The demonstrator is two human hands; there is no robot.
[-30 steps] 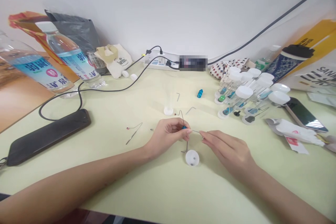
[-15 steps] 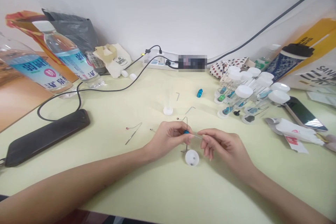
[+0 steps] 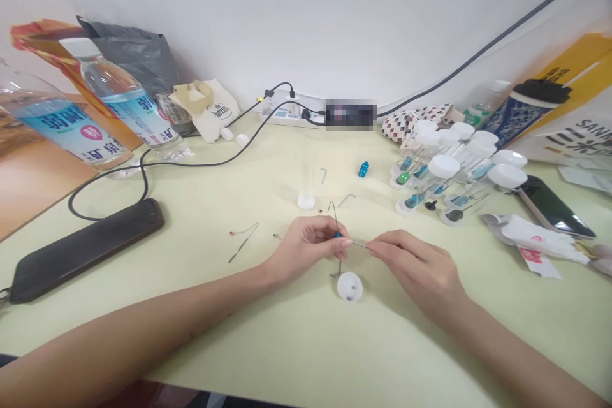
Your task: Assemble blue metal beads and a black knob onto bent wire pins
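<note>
My left hand (image 3: 306, 243) pinches a small blue bead (image 3: 338, 234) threaded on a thin bent metal wire (image 3: 331, 211). My right hand (image 3: 414, 264) pinches the other end of that wire (image 3: 358, 244), just right of the bead. Both hands hover low over the pale green table (image 3: 268, 331). Directly below them lies a white round cap (image 3: 349, 285) with a short pin beside it. A second white cap (image 3: 306, 201) lies a little beyond my left hand.
Clear tubes with white caps (image 3: 444, 182) lie at the right, a blue bead (image 3: 364, 169) near them. Loose bent wires (image 3: 243, 239) lie left of my hands. A black power bank (image 3: 86, 247) with cable, water bottles (image 3: 129, 105), a phone (image 3: 554, 207) and a power strip (image 3: 291, 113) ring the table.
My right hand drew in towards the bead, then slid back out along the wire. The wire's bent top tilted slightly. My left hand stayed in place.
</note>
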